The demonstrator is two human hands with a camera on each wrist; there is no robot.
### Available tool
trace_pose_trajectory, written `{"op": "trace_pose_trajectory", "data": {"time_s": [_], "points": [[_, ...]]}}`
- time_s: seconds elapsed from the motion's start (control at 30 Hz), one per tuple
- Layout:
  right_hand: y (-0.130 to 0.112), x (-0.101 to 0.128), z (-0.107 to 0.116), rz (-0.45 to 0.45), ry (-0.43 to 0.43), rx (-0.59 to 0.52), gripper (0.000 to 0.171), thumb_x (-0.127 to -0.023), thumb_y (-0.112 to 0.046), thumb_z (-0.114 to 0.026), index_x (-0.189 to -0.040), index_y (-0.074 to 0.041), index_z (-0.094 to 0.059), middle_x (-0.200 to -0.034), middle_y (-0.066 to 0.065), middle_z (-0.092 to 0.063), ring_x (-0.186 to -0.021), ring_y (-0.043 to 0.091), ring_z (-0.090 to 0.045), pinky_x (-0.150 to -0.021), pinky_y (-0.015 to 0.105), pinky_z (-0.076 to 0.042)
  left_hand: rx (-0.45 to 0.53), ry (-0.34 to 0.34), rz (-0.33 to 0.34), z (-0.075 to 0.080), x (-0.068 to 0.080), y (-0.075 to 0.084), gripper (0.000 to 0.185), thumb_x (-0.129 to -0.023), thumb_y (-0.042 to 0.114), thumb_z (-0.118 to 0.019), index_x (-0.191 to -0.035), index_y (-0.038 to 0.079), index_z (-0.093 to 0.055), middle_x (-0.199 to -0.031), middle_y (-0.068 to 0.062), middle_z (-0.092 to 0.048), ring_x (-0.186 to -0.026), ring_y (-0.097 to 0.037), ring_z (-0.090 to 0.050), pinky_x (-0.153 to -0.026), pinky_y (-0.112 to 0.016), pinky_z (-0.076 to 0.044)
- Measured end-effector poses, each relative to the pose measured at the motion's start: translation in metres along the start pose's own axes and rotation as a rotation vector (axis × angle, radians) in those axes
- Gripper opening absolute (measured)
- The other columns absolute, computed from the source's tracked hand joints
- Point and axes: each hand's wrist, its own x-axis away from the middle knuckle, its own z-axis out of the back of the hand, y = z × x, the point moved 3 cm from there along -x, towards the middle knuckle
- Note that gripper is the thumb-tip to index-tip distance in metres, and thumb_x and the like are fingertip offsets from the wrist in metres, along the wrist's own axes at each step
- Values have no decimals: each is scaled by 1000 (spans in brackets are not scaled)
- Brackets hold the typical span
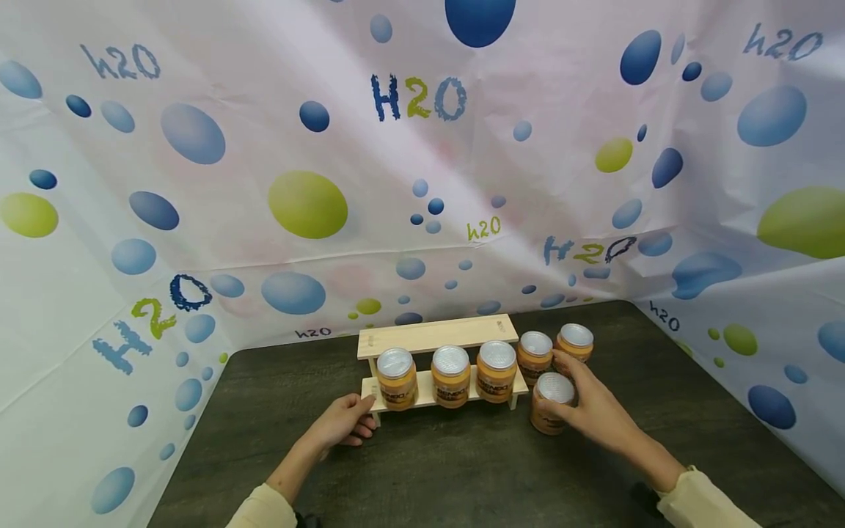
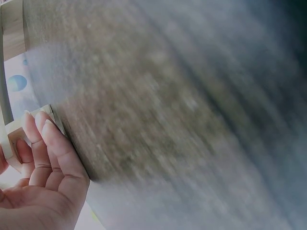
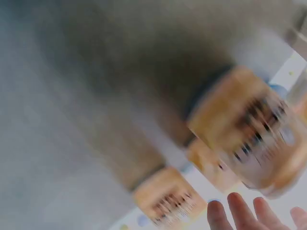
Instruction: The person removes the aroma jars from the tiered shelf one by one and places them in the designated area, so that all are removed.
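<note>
My left hand grips the left end of a two-tier wooden rack, thumb on the lower shelf and fingers beneath. In the left wrist view its fingers bend at the shelf end. Three orange jars with silver lids, a left one, a middle one and a right one, stand on the lower shelf. My right hand spreads around the nearest loose jar, thumb in front. Its fingers look fairly straight in the right wrist view, beside a blurred jar; firm contact cannot be told.
Two more orange jars, one near the rack and one farther right, stand behind my right hand. The dark table meets a wall sheet printed with blue and green spots at the back and sides.
</note>
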Motion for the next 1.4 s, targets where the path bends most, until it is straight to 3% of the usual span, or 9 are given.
{"op": "trace_pose_trajectory", "data": {"time_s": [0.23, 0.5, 0.63, 0.93, 1.4], "points": [[-23, -27, 15, 91, -97, -77, 83, -76, -51, -68, -143, -34, -21, -146, 7, -31, -126, 34, -41, -90, 56, -42, 0, 6, 0, 1, -2, -3, 49, -94, 52, -39, -97, 5, -50, -86, -6, -58, -73, -17, -58, -63, -34, -51], [-40, -43, 4, 156, -205, -78, 80, -75, -53, -68, -141, -32, -28, -142, -1, -36, -124, 28, -45, -89, 50, -46, 10, -6, 11, -1, 0, -1, 49, -92, 54, -41, -97, 6, -50, -85, -6, -58, -72, -16, -58, -63, -33, -52], [-46, -48, -3, 207, -217, -46, 77, -76, -54, -67, -140, -34, -29, -136, -6, -43, -121, 20, -48, -91, 48, -45, 13, -8, 15, -1, 1, 0, 49, -92, 54, -41, -97, 6, -50, -85, -6, -58, -71, -16, -57, -62, -33, -52], [-56, -52, -16, 235, -247, -74, 75, -76, -51, -67, -140, -31, -33, -126, -9, -50, -107, 13, -56, -82, 41, -48, 1, -15, 4, -1, -1, 1, 49, -93, 53, -41, -97, 5, -51, -87, -6, -59, -74, -16, -59, -64, -32, -52], [-56, -55, -21, 205, -230, -58, 74, -75, -50, -69, -138, -32, -36, -131, -3, -46, -112, 18, -53, -83, 42, -48, 5, -9, 3, 2, -2, 0, 50, -93, 53, -41, -100, 4, -51, -87, -7, -58, -74, -16, -59, -64, -31, -52]]}}
